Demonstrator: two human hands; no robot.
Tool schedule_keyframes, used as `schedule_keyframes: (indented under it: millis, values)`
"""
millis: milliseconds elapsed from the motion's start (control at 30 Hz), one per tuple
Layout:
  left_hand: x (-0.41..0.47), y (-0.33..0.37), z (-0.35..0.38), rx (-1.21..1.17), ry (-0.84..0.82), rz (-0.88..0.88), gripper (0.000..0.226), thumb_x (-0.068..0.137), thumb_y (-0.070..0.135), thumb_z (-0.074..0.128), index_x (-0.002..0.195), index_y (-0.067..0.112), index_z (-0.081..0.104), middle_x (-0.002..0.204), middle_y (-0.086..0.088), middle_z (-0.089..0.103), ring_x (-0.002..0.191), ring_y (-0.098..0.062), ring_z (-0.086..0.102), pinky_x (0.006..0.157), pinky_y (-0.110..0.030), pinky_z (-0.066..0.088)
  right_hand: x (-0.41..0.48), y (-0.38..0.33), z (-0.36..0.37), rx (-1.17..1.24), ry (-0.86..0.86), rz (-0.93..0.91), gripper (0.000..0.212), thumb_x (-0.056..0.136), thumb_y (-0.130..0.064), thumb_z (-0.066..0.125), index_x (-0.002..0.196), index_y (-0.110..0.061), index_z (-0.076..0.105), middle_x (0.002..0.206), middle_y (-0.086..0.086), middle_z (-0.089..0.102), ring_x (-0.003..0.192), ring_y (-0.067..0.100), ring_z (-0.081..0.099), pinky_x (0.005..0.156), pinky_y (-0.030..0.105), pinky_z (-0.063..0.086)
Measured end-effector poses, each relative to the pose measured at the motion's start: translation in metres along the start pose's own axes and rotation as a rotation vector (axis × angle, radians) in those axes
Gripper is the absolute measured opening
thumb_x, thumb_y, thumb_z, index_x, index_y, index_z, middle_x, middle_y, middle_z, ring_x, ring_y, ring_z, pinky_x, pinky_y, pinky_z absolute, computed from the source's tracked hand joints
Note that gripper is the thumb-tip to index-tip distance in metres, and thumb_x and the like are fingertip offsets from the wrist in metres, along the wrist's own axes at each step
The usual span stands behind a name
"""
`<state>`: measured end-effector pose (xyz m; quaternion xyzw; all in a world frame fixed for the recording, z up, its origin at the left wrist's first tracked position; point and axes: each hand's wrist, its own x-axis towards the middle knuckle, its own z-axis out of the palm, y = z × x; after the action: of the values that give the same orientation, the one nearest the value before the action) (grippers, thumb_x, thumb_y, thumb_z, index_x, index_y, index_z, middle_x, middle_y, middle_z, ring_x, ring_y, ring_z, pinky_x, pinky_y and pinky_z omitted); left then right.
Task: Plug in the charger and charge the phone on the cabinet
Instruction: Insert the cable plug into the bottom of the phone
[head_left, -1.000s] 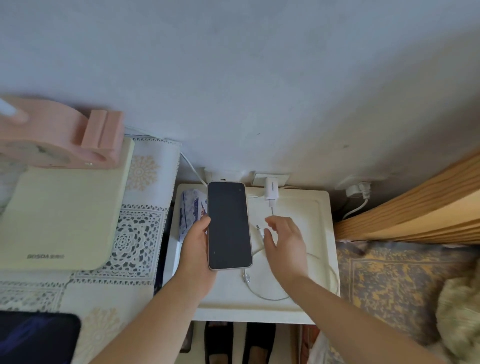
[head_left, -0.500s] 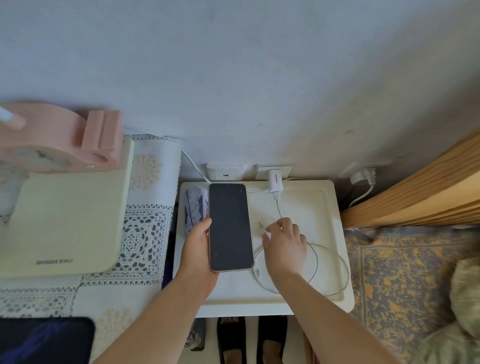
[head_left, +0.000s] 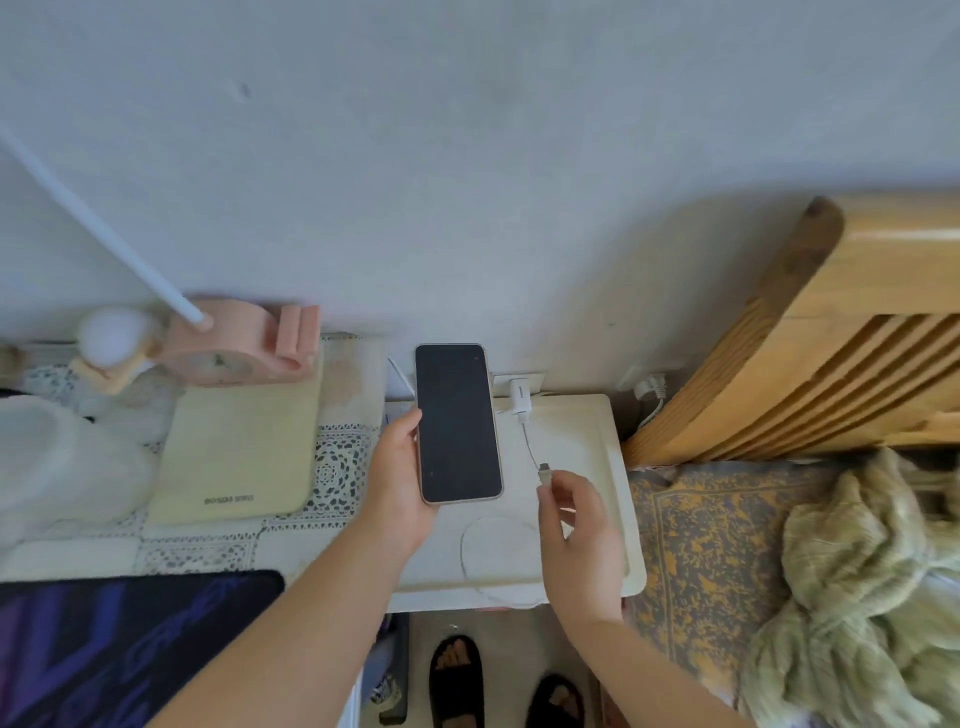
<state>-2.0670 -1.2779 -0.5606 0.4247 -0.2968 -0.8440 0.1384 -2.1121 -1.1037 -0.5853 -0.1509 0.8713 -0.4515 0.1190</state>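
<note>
- Left hand (head_left: 402, 470) grips phone (head_left: 457, 423), screen up and dark, above cabinet (head_left: 597, 441).
- Right hand (head_left: 582, 535) pinches cable plug (head_left: 544, 470) between thumb and finger, just right of phone.
- Charger (head_left: 519, 397) sits in wall socket; cable (head_left: 498, 551) loops on cabinet top.

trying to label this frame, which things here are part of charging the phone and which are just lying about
Job: phone in left hand; cable plug pinched by right hand; charger; cabinet.
Lying about: pink clock, cream pad, blanket, slippers.
</note>
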Motion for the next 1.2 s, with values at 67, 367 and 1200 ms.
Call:
schedule_keyframes:
  millis: [67, 367, 1200]
  values:
    - [-0.022, 0.014, 0.012, -0.023, -0.016, 0.034, 0.038, 0.093, 0.031, 0.043, 0.080, 0.022, 0.078, 0.086, -0.003, 0.077, 0.077, -0.023, 0.074, 0.073, -0.040, 0.053, -0.005, -0.022, -0.021, 0.069, 0.009, -0.015, 0.016, 0.095, -0.022, 0.053, 0.109, -0.024, 0.060, 0.097, -0.016, 0.063, 0.092, -0.006, 0.057, 0.074, 0.007, 0.044]
    - [-0.143, 0.050, 0.065, -0.110, -0.086, 0.213, 0.037, 0.095, 0.030, 0.043, 0.122, 0.010, 0.059, 0.113, -0.013, 0.064, 0.103, -0.036, 0.062, 0.077, -0.043, 0.051, -0.049, -0.094, -0.109, 0.229, -0.010, -0.182, 0.037, 0.089, -0.047, 0.038, 0.117, -0.029, 0.055, 0.110, -0.015, 0.066, 0.101, -0.001, 0.061, 0.075, 0.008, 0.047]
    - [-0.380, 0.046, 0.130, -0.098, -0.281, 0.508, 0.029, 0.092, 0.030, 0.043, 0.092, 0.016, 0.068, 0.084, -0.004, 0.072, 0.074, -0.024, 0.072, 0.063, -0.034, 0.057, -0.181, -0.190, -0.305, 0.494, 0.216, -0.615, 0.019, 0.098, -0.023, 0.044, 0.112, -0.023, 0.056, 0.097, -0.018, 0.065, 0.091, -0.001, 0.060, 0.073, 0.006, 0.044]
